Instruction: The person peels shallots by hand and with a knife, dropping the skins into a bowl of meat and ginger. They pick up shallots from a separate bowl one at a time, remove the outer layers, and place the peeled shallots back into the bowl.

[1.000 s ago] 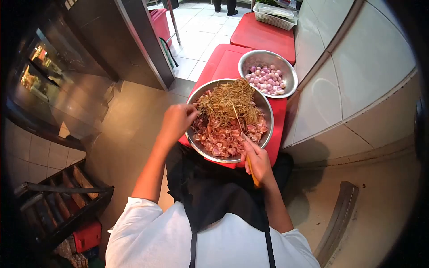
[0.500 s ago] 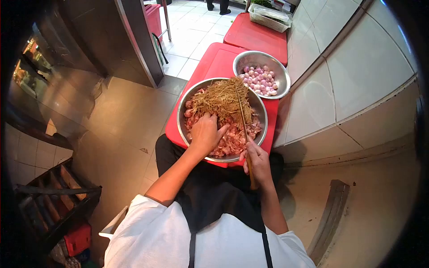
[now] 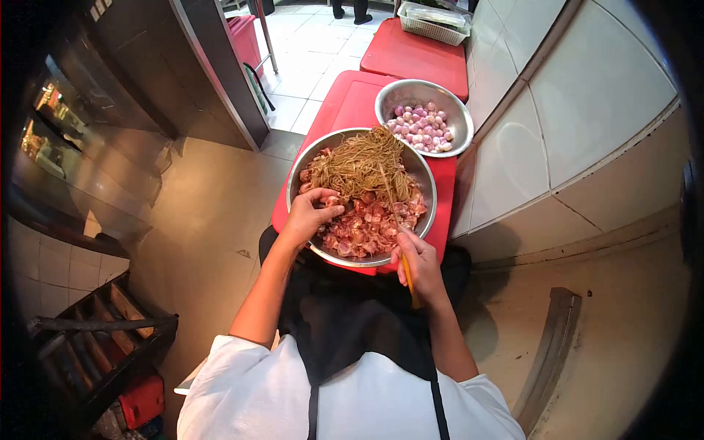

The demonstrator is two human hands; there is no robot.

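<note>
My right hand is wrapped round the yellowish handle of a long thin knife. Its blade reaches forward over a large steel bowl. Inside that bowl are unpeeled reddish shallots, loose shallot skins and a tangled heap of dry brown stalks at the far side. At the bowl's left side, my left hand has its thumb and fingers closed round a small shallot. A smaller steel bowl of peeled pinkish shallots stands just beyond, to the right.
Both bowls rest on a red plastic container lid. Behind it, another red lid carries a white basket. A tiled wall runs close along the right. Another person's shoes show at the top, and a dark rack stands lower left.
My left hand has come back and left from the middle of the bowl, its thumb and fingers now closing on a shallot. The knife in my right hand barely shifts.
</note>
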